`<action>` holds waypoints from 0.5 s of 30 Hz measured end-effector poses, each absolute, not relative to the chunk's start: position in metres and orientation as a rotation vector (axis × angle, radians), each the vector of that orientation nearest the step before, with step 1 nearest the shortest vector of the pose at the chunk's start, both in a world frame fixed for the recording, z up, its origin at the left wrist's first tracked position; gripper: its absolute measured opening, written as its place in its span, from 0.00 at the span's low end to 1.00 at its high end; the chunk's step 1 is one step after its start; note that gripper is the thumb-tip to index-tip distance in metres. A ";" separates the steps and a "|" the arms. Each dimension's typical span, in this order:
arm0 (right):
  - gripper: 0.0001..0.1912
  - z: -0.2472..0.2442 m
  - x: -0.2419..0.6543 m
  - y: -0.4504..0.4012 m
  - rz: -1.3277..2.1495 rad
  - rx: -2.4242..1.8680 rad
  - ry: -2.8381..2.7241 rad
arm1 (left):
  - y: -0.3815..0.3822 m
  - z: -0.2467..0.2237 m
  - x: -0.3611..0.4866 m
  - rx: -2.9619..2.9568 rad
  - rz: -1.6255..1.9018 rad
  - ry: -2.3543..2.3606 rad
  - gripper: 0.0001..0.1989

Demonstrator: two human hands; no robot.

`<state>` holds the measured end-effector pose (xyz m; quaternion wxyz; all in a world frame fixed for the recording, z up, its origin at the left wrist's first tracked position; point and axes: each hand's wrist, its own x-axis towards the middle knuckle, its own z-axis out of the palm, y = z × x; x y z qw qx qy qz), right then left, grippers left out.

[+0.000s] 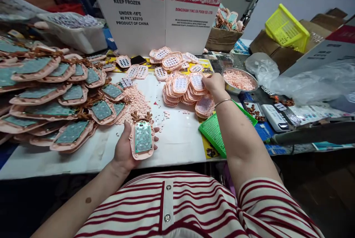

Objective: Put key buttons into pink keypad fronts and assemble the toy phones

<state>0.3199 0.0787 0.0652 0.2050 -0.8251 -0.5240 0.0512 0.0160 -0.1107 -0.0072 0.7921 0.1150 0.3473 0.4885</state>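
Observation:
In my left hand [124,143] lies a pink plastic toy-phone shell [142,138] with brown antlers at its top and a green circuit board facing up; the fingers wrap behind it. My right hand [215,82] reaches to the stacks of pink face plates in the middle of the table, its fingers at the edge of a top face plate [197,81] with white keys. Beside that one sits another stacked face plate [180,83]. Loose small pink pieces [135,101] are heaped behind the held shell.
A large pile of shells with boards [41,82] fills the left side. White cartons [138,16] stand at the back. A green basket [215,138] lies under my right arm, near a metal bowl of pink pieces [240,79]. A yellow basket [287,29] is at right.

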 end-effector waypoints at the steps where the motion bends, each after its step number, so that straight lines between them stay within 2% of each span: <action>1: 0.14 0.065 0.319 0.080 0.139 -2.276 -1.443 | -0.111 -0.008 0.016 0.253 1.065 0.745 0.36; 4: 0.15 0.066 0.317 0.078 0.073 -2.210 -1.401 | -0.109 -0.008 0.015 0.260 1.112 0.736 0.39; 9: 0.19 0.064 0.315 0.071 -0.075 -2.219 -1.454 | -0.107 -0.003 0.015 0.260 1.099 0.720 0.33; 15: 0.19 0.075 0.306 0.058 -0.167 -2.148 -1.483 | -0.110 -0.008 0.014 0.252 1.064 0.701 0.33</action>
